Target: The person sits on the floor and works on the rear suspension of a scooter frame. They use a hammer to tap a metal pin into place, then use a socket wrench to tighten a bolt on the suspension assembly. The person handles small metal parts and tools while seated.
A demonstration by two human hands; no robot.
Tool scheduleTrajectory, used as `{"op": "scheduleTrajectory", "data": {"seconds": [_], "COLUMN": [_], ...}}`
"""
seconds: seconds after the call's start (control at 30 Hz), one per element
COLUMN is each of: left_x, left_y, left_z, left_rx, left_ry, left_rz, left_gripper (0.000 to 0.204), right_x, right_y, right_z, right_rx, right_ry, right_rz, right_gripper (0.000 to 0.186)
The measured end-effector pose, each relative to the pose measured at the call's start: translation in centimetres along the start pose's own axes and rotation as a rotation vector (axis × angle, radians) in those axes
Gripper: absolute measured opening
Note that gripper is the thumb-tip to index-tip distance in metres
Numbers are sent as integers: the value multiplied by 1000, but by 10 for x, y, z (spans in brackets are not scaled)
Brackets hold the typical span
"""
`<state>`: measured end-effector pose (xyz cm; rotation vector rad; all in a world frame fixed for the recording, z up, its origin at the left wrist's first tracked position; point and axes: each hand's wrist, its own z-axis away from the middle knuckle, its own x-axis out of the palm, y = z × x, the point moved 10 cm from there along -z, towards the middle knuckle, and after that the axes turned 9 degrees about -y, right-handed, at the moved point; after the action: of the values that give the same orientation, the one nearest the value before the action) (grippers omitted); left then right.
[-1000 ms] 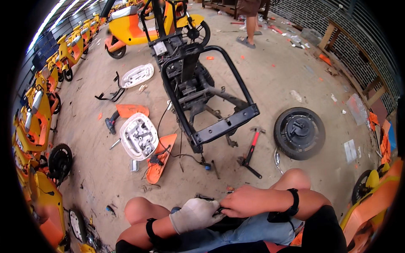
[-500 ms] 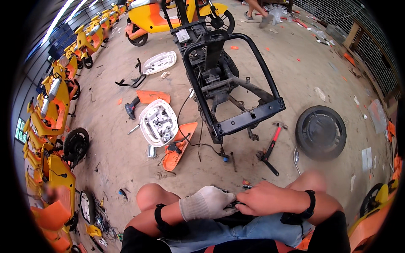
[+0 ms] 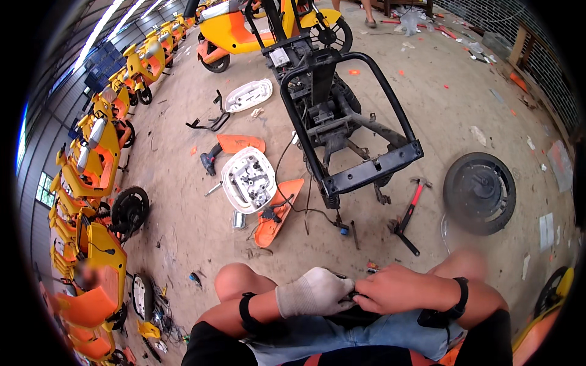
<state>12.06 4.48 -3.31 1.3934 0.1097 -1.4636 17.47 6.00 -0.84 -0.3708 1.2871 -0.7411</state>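
Observation:
My left hand (image 3: 320, 293) wears a pale work glove, and my right hand (image 3: 390, 290) is bare. Both meet above my lap between my knees, fingers closed around a small dark part (image 3: 351, 296). Mostly hidden by the fingers, its kind cannot be made out. Ahead of my hands stands a stripped scooter frame (image 3: 372, 169) with black tubing. To its right on the floor lie a hammer (image 3: 413, 204) with a red and black handle and a wheel with a black tire (image 3: 510, 201).
Left of the frame lie a white plastic tray (image 3: 232, 177) holding small parts, orange panels (image 3: 241, 144), a cordless drill (image 3: 209, 158), a white cover (image 3: 249, 96) and a black bracket (image 3: 213, 119). Yellow scooters (image 3: 101, 158) line the left side. Someone's leg (image 3: 369, 13) shows at the back.
The whole scene has shifted to the right in the picture as my head turned. My hands stay together on the small part. The person at the back has moved a leg.

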Motion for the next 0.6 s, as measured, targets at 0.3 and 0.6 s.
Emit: {"op": "scheduleTrajectory", "data": {"seconds": [0.3, 0.6], "left_x": [11, -8], "left_y": [-14, -1], "left_z": [-5, 6], "left_rx": [-125, -80], "left_ry": [-33, 180], "left_rz": [80, -106], "left_gripper": [34, 29], "right_x": [-5, -2], "right_y": [1, 15], "right_z": [3, -3], "right_rx": [-7, 134], "right_ry": [175, -11], "right_rz": [117, -221], "right_gripper": [26, 28]}}
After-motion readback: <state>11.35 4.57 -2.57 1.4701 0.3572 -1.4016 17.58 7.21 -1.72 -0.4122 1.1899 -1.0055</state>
